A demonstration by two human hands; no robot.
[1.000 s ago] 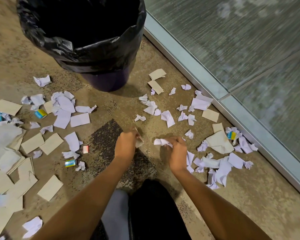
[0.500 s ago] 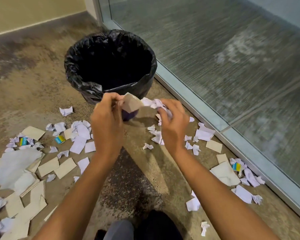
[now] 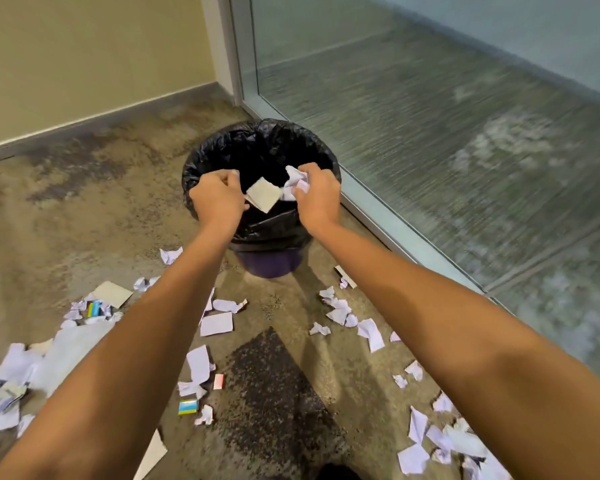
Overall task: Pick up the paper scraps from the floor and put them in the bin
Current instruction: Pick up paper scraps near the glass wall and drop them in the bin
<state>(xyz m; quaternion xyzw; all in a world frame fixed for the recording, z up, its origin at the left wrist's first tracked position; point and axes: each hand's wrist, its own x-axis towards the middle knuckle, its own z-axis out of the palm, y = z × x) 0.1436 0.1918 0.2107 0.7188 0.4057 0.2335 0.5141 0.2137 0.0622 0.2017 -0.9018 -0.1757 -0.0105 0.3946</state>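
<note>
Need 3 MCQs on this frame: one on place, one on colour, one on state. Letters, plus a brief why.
1. The left hand and right hand are:
A. on the floor
B. against the glass
C. over the bin

2. The liner is:
A. black
B. white
C. blue

3. The right hand is:
A. open and empty
B. gripping crumpled paper
C. pressed flat on the floor

Answers:
1 C: both hands sit above the bin's open mouth.
2 A: the liner folded over the rim is black.
3 B: its fingers curl round white paper, while the left hand pinches a tan card.
</note>
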